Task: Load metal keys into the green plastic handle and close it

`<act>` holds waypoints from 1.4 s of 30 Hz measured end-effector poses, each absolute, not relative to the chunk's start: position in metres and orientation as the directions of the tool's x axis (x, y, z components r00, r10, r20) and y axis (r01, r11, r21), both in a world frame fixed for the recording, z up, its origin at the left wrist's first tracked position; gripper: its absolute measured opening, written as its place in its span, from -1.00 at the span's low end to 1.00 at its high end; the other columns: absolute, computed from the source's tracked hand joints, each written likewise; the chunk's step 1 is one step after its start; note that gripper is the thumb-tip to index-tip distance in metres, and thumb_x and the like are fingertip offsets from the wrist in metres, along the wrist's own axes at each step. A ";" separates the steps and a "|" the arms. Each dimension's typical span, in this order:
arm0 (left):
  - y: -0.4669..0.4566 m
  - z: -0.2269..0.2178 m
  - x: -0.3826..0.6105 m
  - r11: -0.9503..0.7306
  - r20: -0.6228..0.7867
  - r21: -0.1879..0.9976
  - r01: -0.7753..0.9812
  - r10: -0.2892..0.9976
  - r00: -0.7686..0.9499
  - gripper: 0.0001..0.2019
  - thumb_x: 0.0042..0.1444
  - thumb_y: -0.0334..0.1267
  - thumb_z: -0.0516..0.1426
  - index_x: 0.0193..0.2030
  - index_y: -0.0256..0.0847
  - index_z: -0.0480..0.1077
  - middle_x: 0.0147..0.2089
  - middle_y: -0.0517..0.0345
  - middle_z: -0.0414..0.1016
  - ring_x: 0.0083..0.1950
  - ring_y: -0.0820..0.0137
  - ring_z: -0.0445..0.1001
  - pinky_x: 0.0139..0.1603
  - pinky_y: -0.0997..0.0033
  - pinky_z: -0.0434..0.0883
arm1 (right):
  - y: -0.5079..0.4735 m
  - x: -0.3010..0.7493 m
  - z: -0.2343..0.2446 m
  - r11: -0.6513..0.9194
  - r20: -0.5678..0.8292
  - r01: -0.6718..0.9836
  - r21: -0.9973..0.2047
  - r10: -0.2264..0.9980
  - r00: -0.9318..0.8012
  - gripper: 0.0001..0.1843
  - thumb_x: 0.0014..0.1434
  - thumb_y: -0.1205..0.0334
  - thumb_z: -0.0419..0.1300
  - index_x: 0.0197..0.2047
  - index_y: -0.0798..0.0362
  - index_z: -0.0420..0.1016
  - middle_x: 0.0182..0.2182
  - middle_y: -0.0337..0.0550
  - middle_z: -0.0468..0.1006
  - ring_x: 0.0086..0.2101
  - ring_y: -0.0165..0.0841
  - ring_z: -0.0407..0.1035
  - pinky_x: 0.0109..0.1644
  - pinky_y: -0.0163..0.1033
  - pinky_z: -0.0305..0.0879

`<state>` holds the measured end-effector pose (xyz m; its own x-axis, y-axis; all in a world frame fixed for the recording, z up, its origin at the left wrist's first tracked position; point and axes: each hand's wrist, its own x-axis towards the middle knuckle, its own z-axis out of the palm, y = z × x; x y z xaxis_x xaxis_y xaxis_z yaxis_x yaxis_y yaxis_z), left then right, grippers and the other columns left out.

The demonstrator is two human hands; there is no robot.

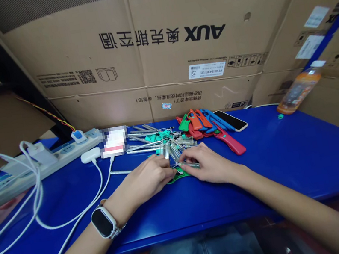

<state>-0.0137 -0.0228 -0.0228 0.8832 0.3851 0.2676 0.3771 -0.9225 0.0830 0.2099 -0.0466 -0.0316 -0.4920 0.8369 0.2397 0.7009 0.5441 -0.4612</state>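
My left hand (156, 173), fingers bent together, pinches the left side of a green plastic lighter casing (182, 173) near the table's middle. From the right, my right hand (206, 165) closes thumb and fingers on a small clear lighter fuel tank (193, 165), just over that casing. The fingers hide much of both parts. Directly beyond my hands lie several more clear tanks (166, 149) with teal pieces (155, 137) and thin wires among them. Slim metal tubes (142, 146) are heaped to the left of these.
Red, orange, green and blue lighter casings (199, 120) are piled at the back beside a dark phone (231, 120). A power strip (63, 153) with white cables (40, 192) runs along the left. An orange drink bottle (300, 90) stands right. A large cardboard box (158, 59) walls the back.
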 end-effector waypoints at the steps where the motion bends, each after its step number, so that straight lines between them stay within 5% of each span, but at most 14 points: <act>1: -0.023 -0.024 -0.015 -0.921 0.263 0.084 0.381 0.390 0.883 -0.72 0.34 -0.32 0.03 -0.32 -0.23 0.53 -0.36 0.10 0.47 -0.31 0.39 0.42 -0.17 0.34 0.34 | -0.048 0.210 -0.032 0.551 0.238 0.706 -0.445 0.833 -0.500 -0.87 0.29 0.18 0.14 -0.18 0.04 0.45 -0.44 -0.28 0.47 -0.38 -0.39 0.34 -0.13 -0.19 0.06; 9: -0.034 -0.026 -0.017 -0.915 0.266 0.128 0.382 0.403 0.876 -0.72 0.33 -0.35 -0.01 -0.21 -0.24 0.54 -0.27 0.04 0.48 -0.21 0.34 0.44 -0.04 0.27 0.38 | -0.050 0.203 -0.041 0.585 0.270 0.758 -0.289 0.809 -0.522 -0.87 0.36 0.23 0.04 -0.13 0.06 0.38 -0.18 -0.07 0.55 -0.15 -0.24 0.40 -0.06 -0.13 0.09; 14: -0.033 -0.029 -0.014 -0.908 0.274 0.076 0.412 0.416 0.867 -0.74 0.33 -0.20 0.04 -0.14 -0.25 0.53 -0.24 0.02 0.47 -0.18 0.29 0.42 -0.05 0.24 0.39 | -0.046 0.199 -0.046 0.570 0.300 0.787 -0.237 0.813 -0.498 -0.85 0.36 0.25 0.03 -0.12 0.09 0.38 -0.16 -0.02 0.56 -0.14 -0.21 0.41 -0.07 -0.13 0.12; 25: -0.032 -0.032 -0.011 -0.876 0.263 0.097 0.472 0.480 0.837 -0.73 0.35 -0.26 0.01 -0.16 -0.29 0.53 -0.26 0.02 0.42 -0.21 0.31 0.38 -0.14 0.28 0.37 | -0.040 0.216 -0.037 0.491 0.324 0.612 -0.620 0.871 -0.369 -0.80 0.29 0.26 0.11 -0.11 0.07 0.54 -0.15 -0.09 0.62 -0.18 -0.29 0.48 -0.08 -0.19 0.29; 33: -0.032 -0.033 -0.011 -0.878 0.300 0.088 0.471 0.474 0.828 -0.71 0.36 -0.24 0.00 -0.18 -0.26 0.54 -0.28 0.05 0.43 -0.23 0.35 0.38 -0.16 0.32 0.39 | -0.056 0.219 -0.038 0.564 0.383 0.677 -0.472 0.824 -0.418 -0.91 0.20 0.32 0.24 -0.18 0.02 0.50 -0.20 -0.14 0.58 -0.15 -0.27 0.43 -0.05 -0.12 0.16; 42: -0.032 -0.034 -0.011 -0.876 0.289 0.063 0.479 0.475 0.831 -0.71 0.36 -0.24 0.01 -0.18 -0.26 0.54 -0.27 0.03 0.44 -0.22 0.34 0.39 -0.17 0.32 0.40 | -0.057 0.218 -0.044 0.570 0.392 0.693 -0.443 0.818 -0.422 -0.88 0.19 0.33 0.23 -0.18 0.02 0.52 -0.21 -0.16 0.58 -0.14 -0.27 0.42 -0.03 -0.12 0.14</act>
<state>-0.0108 -0.0320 -0.0343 0.8310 0.4752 0.2891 0.4788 -0.8757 0.0631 0.2179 -0.0566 -0.0444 -0.4219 0.8176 0.3918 0.6925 0.5695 -0.4428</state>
